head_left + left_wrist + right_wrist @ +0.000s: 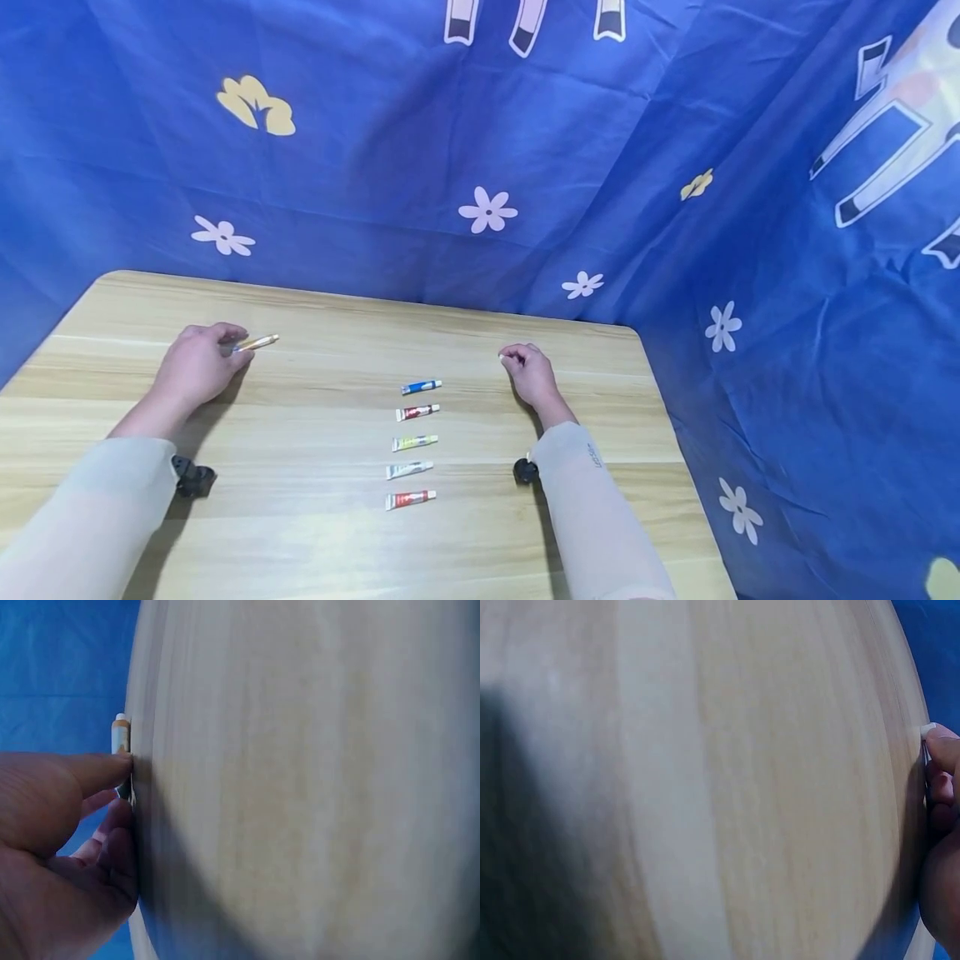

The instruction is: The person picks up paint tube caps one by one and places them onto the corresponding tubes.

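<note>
On the left of the table, my left hand (197, 365) pinches a slim paint tube (257, 342) with a white and orange body between thumb and fingers. In the left wrist view the tube's pale cap end (121, 724) sticks up past the thumb. Farther right, my right hand (531, 372) has its fingers curled round a small white piece (928, 730) that peeks out at the fingertips; the fingers hide the rest, so I cannot tell what it is. Between the hands lie a blue paint tube (422, 387) and a dark red paint tube (417, 412).
Nearer me, the column of tubes goes on with a yellow-green tube (415, 443), a whitish tube (409, 470) and a red tube (411, 500). They rest on a wood-grain table (315, 467). A blue patterned cloth (360, 167) hangs behind it and along the right side.
</note>
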`<state>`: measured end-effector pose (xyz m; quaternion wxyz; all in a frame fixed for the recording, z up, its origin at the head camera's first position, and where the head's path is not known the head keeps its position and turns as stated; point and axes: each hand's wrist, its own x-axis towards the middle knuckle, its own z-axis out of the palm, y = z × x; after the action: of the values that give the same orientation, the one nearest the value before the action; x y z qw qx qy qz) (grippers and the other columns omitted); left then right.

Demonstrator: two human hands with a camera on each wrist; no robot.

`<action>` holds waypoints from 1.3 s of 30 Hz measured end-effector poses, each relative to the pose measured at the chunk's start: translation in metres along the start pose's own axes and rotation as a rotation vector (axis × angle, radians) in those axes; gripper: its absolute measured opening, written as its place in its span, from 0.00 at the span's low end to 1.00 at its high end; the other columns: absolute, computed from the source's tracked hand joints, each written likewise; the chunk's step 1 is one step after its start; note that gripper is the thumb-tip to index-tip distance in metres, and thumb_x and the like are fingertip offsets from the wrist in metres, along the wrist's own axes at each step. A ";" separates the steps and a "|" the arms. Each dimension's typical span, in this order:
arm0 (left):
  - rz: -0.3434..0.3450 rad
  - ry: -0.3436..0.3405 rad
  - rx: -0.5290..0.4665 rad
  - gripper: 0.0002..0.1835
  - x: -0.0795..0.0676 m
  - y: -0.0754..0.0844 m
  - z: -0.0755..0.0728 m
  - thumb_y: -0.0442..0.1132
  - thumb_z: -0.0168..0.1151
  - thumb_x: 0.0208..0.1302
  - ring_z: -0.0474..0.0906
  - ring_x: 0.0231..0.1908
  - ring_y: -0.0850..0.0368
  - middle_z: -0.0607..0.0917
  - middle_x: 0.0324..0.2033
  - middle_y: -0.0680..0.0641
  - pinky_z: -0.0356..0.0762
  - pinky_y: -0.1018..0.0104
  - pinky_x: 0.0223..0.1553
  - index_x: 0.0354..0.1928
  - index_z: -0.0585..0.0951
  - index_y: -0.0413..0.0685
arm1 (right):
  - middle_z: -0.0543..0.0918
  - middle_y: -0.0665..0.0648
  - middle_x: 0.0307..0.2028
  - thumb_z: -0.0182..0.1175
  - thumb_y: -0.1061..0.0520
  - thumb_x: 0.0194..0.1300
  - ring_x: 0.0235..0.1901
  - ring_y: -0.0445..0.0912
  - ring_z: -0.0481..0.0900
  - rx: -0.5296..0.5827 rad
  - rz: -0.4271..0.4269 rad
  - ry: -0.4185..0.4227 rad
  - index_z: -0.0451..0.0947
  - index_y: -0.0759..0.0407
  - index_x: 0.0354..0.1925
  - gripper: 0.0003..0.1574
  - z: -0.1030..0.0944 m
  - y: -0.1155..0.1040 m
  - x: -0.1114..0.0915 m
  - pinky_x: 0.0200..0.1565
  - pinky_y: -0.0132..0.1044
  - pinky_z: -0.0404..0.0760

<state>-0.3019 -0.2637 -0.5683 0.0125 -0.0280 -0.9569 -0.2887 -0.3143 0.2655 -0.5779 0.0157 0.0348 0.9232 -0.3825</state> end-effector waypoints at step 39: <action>-0.044 0.058 -0.016 0.09 -0.005 0.011 0.000 0.34 0.64 0.75 0.80 0.44 0.30 0.88 0.41 0.29 0.72 0.39 0.42 0.49 0.83 0.34 | 0.88 0.57 0.43 0.60 0.57 0.83 0.42 0.41 0.83 0.494 0.098 0.128 0.83 0.64 0.53 0.12 -0.004 0.004 -0.007 0.48 0.29 0.82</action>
<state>-0.2962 -0.2552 -0.5625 0.0337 0.0015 -0.9542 -0.2972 -0.3071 0.2710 -0.5774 -0.0330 0.1064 0.7982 -0.5920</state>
